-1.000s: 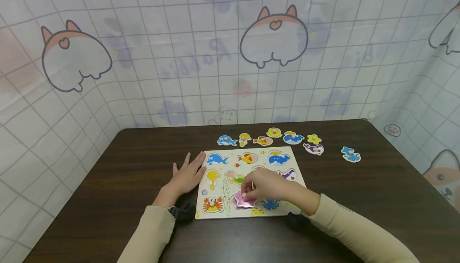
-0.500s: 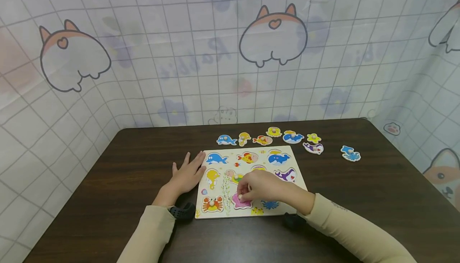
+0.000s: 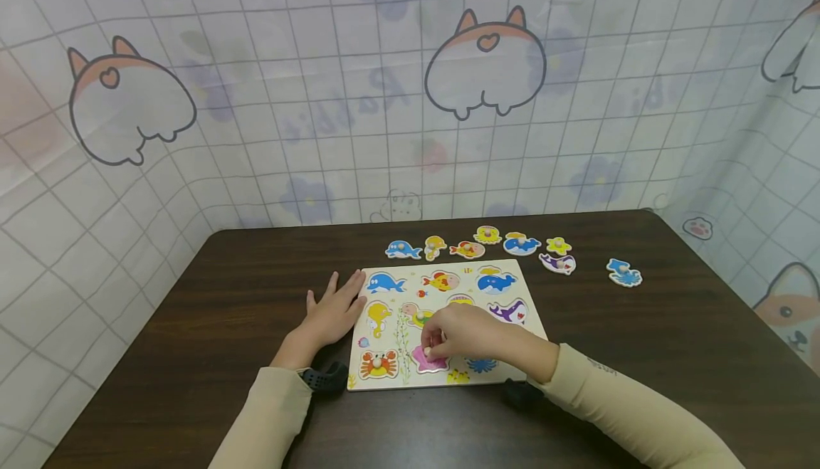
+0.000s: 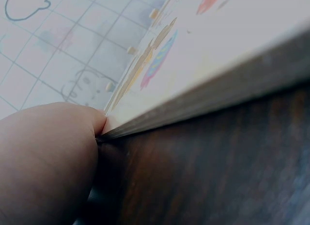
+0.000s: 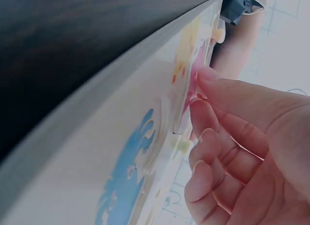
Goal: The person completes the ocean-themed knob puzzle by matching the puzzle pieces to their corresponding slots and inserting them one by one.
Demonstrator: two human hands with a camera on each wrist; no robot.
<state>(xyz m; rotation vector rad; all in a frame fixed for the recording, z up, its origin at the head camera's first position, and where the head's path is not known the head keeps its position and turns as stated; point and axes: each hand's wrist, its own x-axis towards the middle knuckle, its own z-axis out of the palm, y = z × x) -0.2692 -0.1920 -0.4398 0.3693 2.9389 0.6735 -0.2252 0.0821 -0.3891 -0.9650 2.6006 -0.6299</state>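
Note:
My right hand [image 3: 464, 330] pinches the pink puzzle piece [image 3: 434, 365] by its knob, between thumb and fingers. In the head view the piece lines up with its pink slot on the wooden board [image 3: 410, 294]; the right wrist view cannot tell me if it sits fully flush. My left hand [image 3: 329, 319] lies by the board's left edge with fingers spread, fingertips touching that edge. The left wrist view shows a finger [image 4: 53, 147] against the board's corner. A crab piece [image 3: 379, 364] and a turtle piece [image 3: 416, 314], both with knobs, sit in the board.
Behind the board lie several loose knobbed pieces, among them a blue dolphin [image 3: 403, 249], a seahorse [image 3: 434, 248], a fish [image 3: 468, 250] and a purple whale [image 3: 557, 263]. A blue piece [image 3: 624, 273] lies farther right. Patterned cloth [image 3: 359, 149] hangs behind the dark table [image 3: 211, 334].
The pink piece has shifted slightly left, from askew over its slot to lined up with it. My right hand moved with it; my left hand has stayed put.

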